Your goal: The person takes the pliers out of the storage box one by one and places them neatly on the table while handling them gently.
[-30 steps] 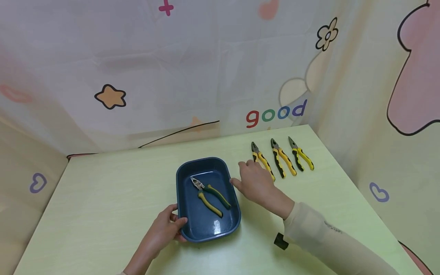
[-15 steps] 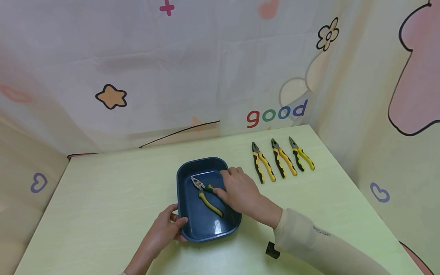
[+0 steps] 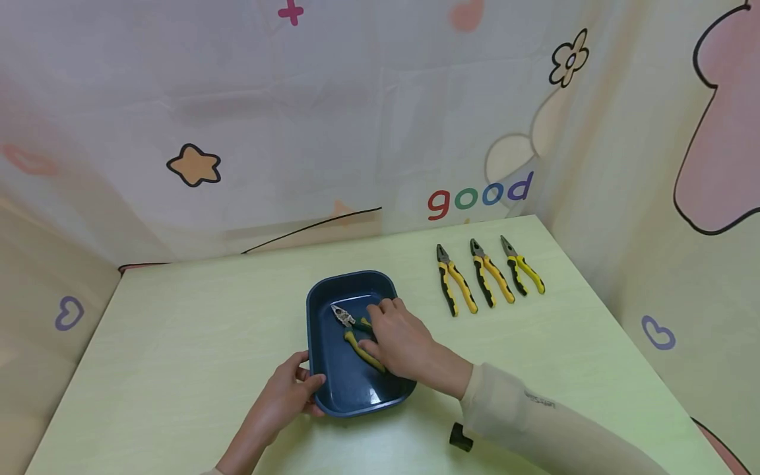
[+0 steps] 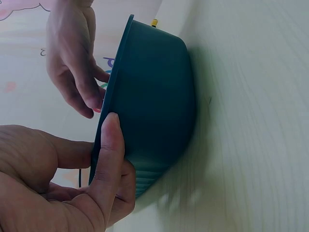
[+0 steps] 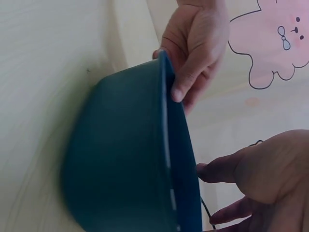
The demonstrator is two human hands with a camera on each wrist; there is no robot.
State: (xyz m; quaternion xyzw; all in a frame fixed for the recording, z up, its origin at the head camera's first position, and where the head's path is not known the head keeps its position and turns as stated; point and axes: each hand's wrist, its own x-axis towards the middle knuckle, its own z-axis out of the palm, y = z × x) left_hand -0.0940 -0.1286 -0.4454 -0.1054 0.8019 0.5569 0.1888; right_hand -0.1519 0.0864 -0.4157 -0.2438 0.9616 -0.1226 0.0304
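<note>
A dark blue plastic tray (image 3: 341, 394) stands near the middle of the table. Inside it lies a pair of combination pliers (image 3: 351, 340) with green and yellow handles, its metal head toward the far left. My left hand (image 3: 285, 394) grips the tray's near left rim; the left wrist view shows thumb and fingers (image 4: 107, 159) on either side of the wall. Over the tray's right side, my right hand (image 3: 400, 340) reaches in above the pliers' handles and hides part of them. In the right wrist view, the right hand's (image 5: 270, 179) thumb and fingers are spread apart.
At the back right, three pliers lie side by side: black-and-yellow pliers (image 3: 460, 285), another similar pair (image 3: 496, 277) and yellow-green long-nose pliers (image 3: 527, 269). A patterned curtain (image 3: 297, 152) rises behind the table (image 3: 196, 343). A small black piece (image 3: 460, 437) hangs under the right sleeve.
My right hand has moved left from near the leftmost black-and-yellow pliers, across the tray's rim, to above the pliers inside. The left hand keeps its grip in place.
</note>
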